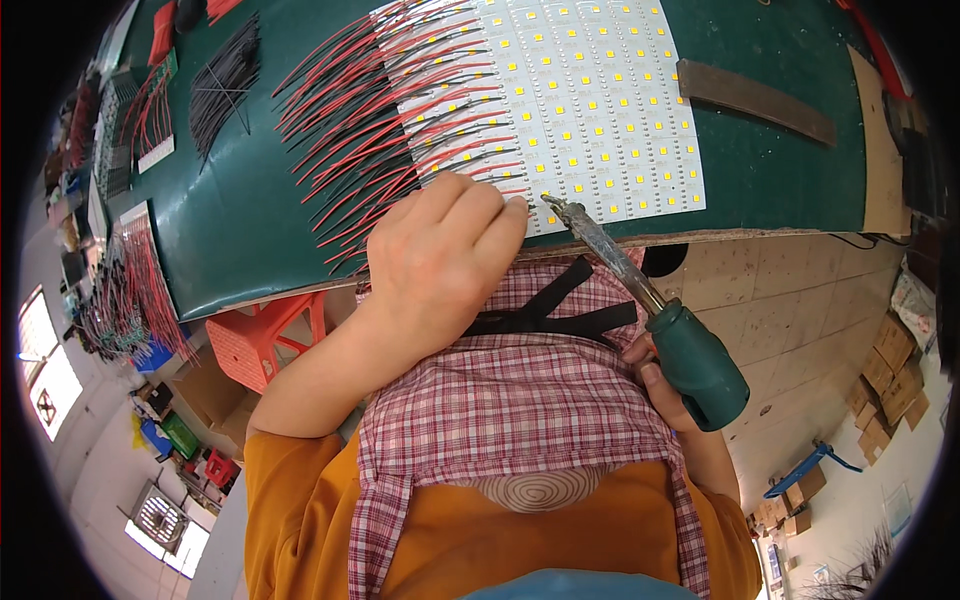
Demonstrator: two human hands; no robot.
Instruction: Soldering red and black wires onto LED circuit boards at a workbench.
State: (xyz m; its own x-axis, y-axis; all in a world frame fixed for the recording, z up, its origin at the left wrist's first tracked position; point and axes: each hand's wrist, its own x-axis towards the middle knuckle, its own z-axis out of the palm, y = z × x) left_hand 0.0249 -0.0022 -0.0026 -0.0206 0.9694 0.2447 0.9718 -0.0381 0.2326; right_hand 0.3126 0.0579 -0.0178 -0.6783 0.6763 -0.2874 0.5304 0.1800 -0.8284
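Observation:
A white LED board [640, 120] with rows of small yellow chips lies on the green table. Red and black wires [345, 130] are attached in rows across its left part, their loose ends fanning out over the table. My left hand [445, 255] is closed at the board's near edge, its fingertips pinching a thin wire, mostly hidden by the fingers. My right hand [665, 385] grips the green handle of a soldering iron [695, 365], which partly covers that hand. The iron's tip touches or hovers just over the board, right beside my left fingertips; I cannot tell which.
A brown flat bar [755, 100] lies right of the board. A bundle of black wires [225, 85] and small wired boards [155, 150] lie at the left. More wires [150, 280] hang over the table's left edge. An orange stool [255, 340] stands below; cartons [885, 375] are at the right.

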